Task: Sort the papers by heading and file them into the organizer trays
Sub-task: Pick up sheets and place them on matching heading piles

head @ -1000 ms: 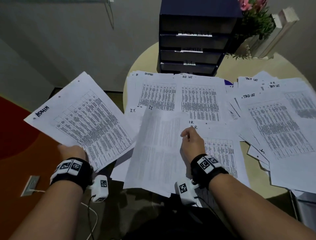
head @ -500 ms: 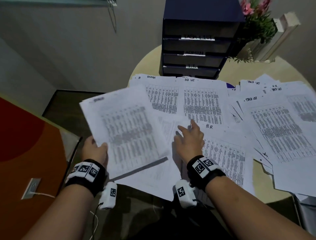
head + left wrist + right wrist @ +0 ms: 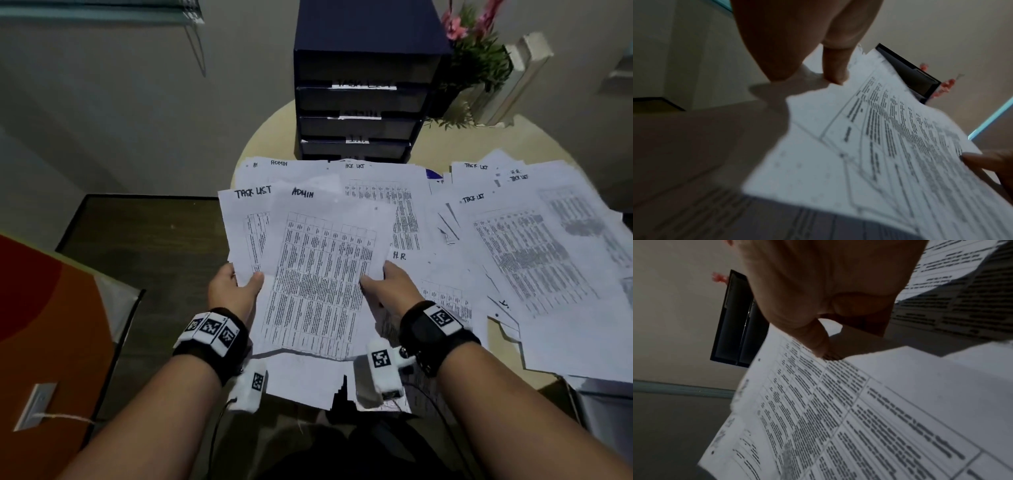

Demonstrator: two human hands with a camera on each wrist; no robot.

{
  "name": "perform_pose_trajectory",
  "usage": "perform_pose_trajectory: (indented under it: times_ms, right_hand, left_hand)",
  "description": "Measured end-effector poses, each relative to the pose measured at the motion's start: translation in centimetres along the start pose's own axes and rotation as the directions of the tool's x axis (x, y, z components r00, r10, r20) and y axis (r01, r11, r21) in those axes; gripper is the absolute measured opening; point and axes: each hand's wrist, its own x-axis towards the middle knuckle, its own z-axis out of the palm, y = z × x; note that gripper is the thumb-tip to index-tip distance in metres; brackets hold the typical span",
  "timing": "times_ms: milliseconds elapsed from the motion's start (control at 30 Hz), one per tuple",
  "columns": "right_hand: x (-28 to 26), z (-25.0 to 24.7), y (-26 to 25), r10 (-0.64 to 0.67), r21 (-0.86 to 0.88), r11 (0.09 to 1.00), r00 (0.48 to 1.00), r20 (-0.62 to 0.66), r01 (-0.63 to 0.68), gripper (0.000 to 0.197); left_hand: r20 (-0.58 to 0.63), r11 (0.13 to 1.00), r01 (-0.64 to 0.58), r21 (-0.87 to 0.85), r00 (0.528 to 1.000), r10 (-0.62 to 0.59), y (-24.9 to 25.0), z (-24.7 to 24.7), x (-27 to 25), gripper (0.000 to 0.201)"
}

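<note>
admin sheet [image 3: 318, 274] is pinched by left hand [image 3: 233, 291] and right hand [image 3: 394, 291]; should be squared before being slid into the admin tray [image 3: 359, 128].

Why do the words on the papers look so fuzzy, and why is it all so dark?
Head view: the room is dim, but the ADMIN sheet heading reads clearly; straight edges bend from the wide lens. Left wrist view: the print smears with blur, and the left hand casts a shadow on the paper. Right wrist view: the nearby print is soft.

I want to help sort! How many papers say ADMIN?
2: held paper, between left hand and right hand; flat paper before the organizer. Piles may hide more.
</note>
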Motion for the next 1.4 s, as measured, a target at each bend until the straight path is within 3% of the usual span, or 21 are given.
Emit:
perform_pose_trajectory:
  times_ms: [100, 233, 367, 433, 500, 600, 700, 767, 867, 1000, 1100, 1233, 1400]
  right_hand:
    - [0.4, -1.0, 0.8, -0.028, -0.071, 0.997, 0.998, -0.052, 0.024, 0.022]
    - [1.3, -1.8, 1.1, 0.002, -0.033, 0.999, 1.0, -0.006, -0.002, 0.014]
    - [1.4, -1.5, 0.6, 0.011, -0.126, 0.992, 0.999, 0.037, -0.006, 0.056]
    - [2.0, -1.4, 0.5, 0.007, -0.184, 0.983, 1.0, -0.018, -0.011, 0.064]
    - [2.9, -1.6, 0.1, -0.044, -0.231, 0.973, 0.997, -0.063, 0.028, 0.056]
    - [3.9, -1.4, -0.6, -0.079, -0.173, 0.983, 0.994, -0.07, 0.066, 0.024]
    - [4.6, -1.1, -1.6, -0.065, -0.204, 0.977, 0.998, -0.013, 0.061, 0.033]
    - [5.0, -0.8, -2.0, -0.065, -0.268, 0.962, 0.998, -0.012, 0.059, 0.043]
    - [4.8, -0.2, -2.2, 0.013, -0.192, 0.981, 1.0, 0.024, -0.008, 0.054]
    - [5.3, 0.4, -1.5, -0.011, -0.274, 0.961, 0.998, 0.068, 0.029, 0.029]
    - [5.9, 0.6, -1.2, -0.062, -0.326, 0.943, 0.998, 0.002, 0.059, 0.019]
    - [6.6, 0.5, -1.2, -0.143, -0.246, 0.964, 0.979, -0.145, 0.105, 0.039]
    - [7.5, -2.9, -1.5, -0.101, -0.14, 0.989, 0.896, -0.433, 0.043, 0.029]
  left_hand:
    - [0.01, 0.995, -0.051, 0.091, 0.999, 0.05, 0.2, 0.4, 0.1, 0.008]
    - [0.042, 0.99, -0.058, 0.13, 0.998, 0.053, -0.3, 0.6, 1.2, 0.005]
    - [0.136, 0.99, 0.048, 0.133, 0.989, -0.066, -0.7, 1.7, 2.0, 0.011]
    - [0.199, 0.993, 0.102, 0.051, 0.974, -0.111, 0.3, 2.3, 1.6, 0.03]
    - [0.245, 0.989, 0.145, -0.002, 0.959, -0.14, 1.4, 2.4, 1.1, 0.049]
    - [0.197, 0.995, 0.088, 0.051, 0.976, -0.096, 2.7, 2.5, 0.4, 0.049]
    - [0.167, 0.996, 0.074, 0.053, 0.983, -0.082, 2.8, 2.7, 0.7, 0.063]
    - [0.121, 0.989, 0.069, 0.131, 0.989, -0.085, 2.7, 2.8, 1.3, 0.055]
    - [0.081, 0.979, 0.049, 0.198, 0.995, -0.066, 2.2, 2.7, 2.6, 0.036]
    - [0.047, 0.942, 0.047, 0.333, 0.997, -0.067, 2.0, 2.6, 3.9, 0.01]
    - [0.018, 0.881, -0.043, 0.471, 0.999, 0.04, 2.6, 2.3, 4.4, 0.02]
    - [-0.055, 0.869, -0.075, 0.489, 0.992, 0.116, 3.6, 2.2, 5.7, 0.019]
    - [-0.15, 0.879, -0.057, 0.473, 0.978, 0.144, 5.9, 2.3, 8.9, 0.022]
